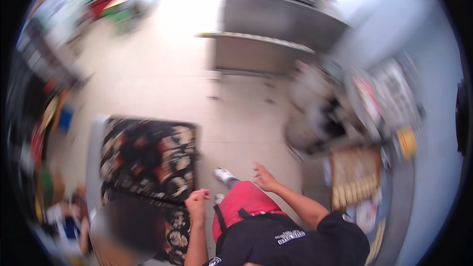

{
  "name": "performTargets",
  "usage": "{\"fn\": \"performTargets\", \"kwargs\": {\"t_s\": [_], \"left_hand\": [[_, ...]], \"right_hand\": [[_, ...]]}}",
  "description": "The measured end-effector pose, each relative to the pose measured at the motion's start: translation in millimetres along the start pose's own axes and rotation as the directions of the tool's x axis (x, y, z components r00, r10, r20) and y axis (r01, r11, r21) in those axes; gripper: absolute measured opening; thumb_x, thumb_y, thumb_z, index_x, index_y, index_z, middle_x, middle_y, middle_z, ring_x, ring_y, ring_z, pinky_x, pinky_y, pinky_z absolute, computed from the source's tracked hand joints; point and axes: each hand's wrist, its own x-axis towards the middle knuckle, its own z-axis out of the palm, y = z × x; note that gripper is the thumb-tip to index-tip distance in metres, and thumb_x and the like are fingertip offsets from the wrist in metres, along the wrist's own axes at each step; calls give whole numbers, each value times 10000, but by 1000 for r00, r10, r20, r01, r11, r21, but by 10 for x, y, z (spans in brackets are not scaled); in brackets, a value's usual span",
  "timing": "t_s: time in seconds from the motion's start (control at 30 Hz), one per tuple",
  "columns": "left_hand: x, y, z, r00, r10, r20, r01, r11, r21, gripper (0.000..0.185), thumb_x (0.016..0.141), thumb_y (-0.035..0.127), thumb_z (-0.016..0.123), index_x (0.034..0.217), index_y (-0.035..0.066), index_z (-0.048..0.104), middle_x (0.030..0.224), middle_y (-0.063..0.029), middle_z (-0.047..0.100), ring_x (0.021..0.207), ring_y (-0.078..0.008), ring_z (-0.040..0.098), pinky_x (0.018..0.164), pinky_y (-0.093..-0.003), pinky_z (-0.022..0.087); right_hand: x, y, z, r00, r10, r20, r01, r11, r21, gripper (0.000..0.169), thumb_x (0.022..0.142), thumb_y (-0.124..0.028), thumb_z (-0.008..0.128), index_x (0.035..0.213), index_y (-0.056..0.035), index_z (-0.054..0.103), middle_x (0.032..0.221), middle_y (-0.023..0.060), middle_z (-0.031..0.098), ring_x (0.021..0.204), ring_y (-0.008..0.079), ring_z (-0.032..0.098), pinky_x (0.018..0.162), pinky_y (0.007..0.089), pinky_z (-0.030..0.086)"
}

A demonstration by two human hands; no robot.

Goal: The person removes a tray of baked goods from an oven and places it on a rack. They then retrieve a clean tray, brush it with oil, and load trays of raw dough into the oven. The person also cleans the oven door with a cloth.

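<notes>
My left hand (197, 202) hangs beside the edge of a table-like piece with a black floral covering (181, 162). Its fingers are curled in, and I see nothing held in them. Over the floor, to the right of my red apron or shorts (245, 203), my right hand (265, 179) has its fingers apart and holds nothing. Farther right, a brown-rimmed wooden tray (355, 162) carries a row of pale dough-like rolls (354, 192). Motion blur softens most of the scene.
Ahead stands a stainless steel counter (273, 18) with a lower panel or shelf. Blurred pots or sacks (303, 129) crowd the right side near a yellow container (407, 143). Green stools (120, 16) are at far left. A blurred round patch (127, 231) covers the lower left.
</notes>
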Motion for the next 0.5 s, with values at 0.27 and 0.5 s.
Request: {"fn": "performTargets", "kwargs": {"t_s": [0.27, 0.5], "left_hand": [[-829, 327, 1501, 583, 289, 759, -618, 764, 184, 758, 875, 38, 699, 1541, 4, 340, 1559, -227, 396, 1479, -361, 335, 1203, -462, 262], [-1344, -590, 3126, -72, 332, 940, -844, 482, -235, 387, 980, 165, 596, 1333, 8, 596, 1280, -200, 639, 1289, -351, 549, 1082, -428, 415]], "right_hand": [[-1981, 105, -556, 834, 542, 104, -369, 408, 835, 427, 1050, -314, 555, 1376, -38, 554, 1267, 153, 651, 1013, 239, 696, 886, 354, 558], [-2505, -444, -831, 919, 394, -24, 24, 4, 1000, 630, 1085, -481, 378, 1467, 16, 435, 1316, 159, 637, 1273, 249, 562, 1069, 410, 447]]}}
